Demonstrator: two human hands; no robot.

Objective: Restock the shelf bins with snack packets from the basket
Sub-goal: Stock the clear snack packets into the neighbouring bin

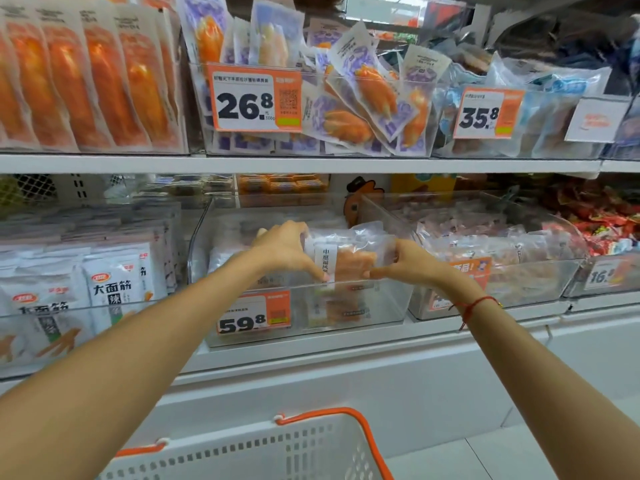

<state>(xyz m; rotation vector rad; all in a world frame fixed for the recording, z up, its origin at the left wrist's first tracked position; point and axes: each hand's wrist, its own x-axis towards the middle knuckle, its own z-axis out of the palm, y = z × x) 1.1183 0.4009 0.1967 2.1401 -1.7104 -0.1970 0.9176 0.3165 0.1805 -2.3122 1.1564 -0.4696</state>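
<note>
Clear-plastic snack packet (346,258), one, pinched by both the left hand (287,249) and right hand (405,263) over one clear bin (381,303); one white basket (263,452) near.

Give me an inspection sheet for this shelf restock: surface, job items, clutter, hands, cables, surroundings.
Surface: white shelf carrying clear bins.
Job's things: snack packets held over the clear bin tagged 59.8; white basket with orange handles below.
Clutter: nothing seen.
Grippers: left hand and right hand both grip the packets, one at each side.
Cables: nothing seen.
Surroundings: upper shelf bins with price tag 26.8 and price tag 35.8; red string bracelet on the right wrist.
</note>
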